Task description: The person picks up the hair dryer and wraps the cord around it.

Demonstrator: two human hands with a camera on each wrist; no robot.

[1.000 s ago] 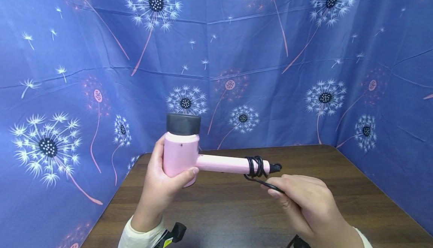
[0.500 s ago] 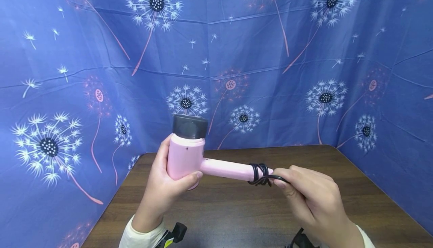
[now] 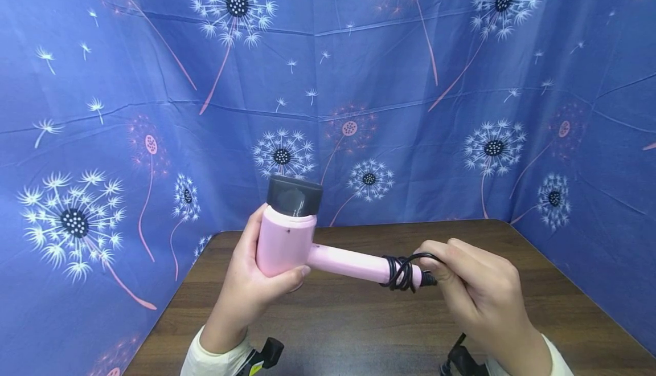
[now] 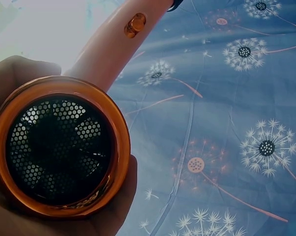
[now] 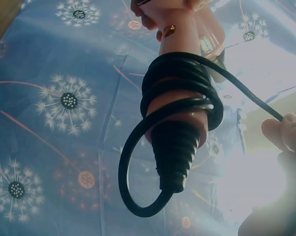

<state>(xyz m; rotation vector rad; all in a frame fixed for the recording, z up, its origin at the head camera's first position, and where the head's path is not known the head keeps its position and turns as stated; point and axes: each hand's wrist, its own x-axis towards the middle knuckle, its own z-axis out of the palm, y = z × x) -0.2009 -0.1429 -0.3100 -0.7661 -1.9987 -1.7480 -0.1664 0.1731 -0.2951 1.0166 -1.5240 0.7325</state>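
Observation:
A pink hair dryer (image 3: 287,242) with a black nozzle (image 3: 295,195) is held above the table, its handle (image 3: 353,263) pointing right and sloping slightly down. My left hand (image 3: 251,279) grips its barrel, the thumb across the front. In the left wrist view the copper-rimmed intake grille (image 4: 59,147) and a switch (image 4: 135,24) on the handle show. Several turns of black cord (image 5: 180,81) wrap the handle's end, beside the ribbed cord sleeve (image 5: 175,152). My right hand (image 3: 484,285) pinches the cord between thumb and forefinger, a taut stretch running from the wraps to the fingertips.
A brown wooden table (image 3: 348,330) lies beneath both hands. Blue cloth with a dandelion print (image 3: 410,102) hangs at the back and both sides. Black wrist camera gear (image 3: 269,353) is strapped near the pale sleeves.
My right hand has carried the cord up from below the handle, round its end and over to the upper side. The hair dryer has shifted slightly right and tilted, its handle end lower.

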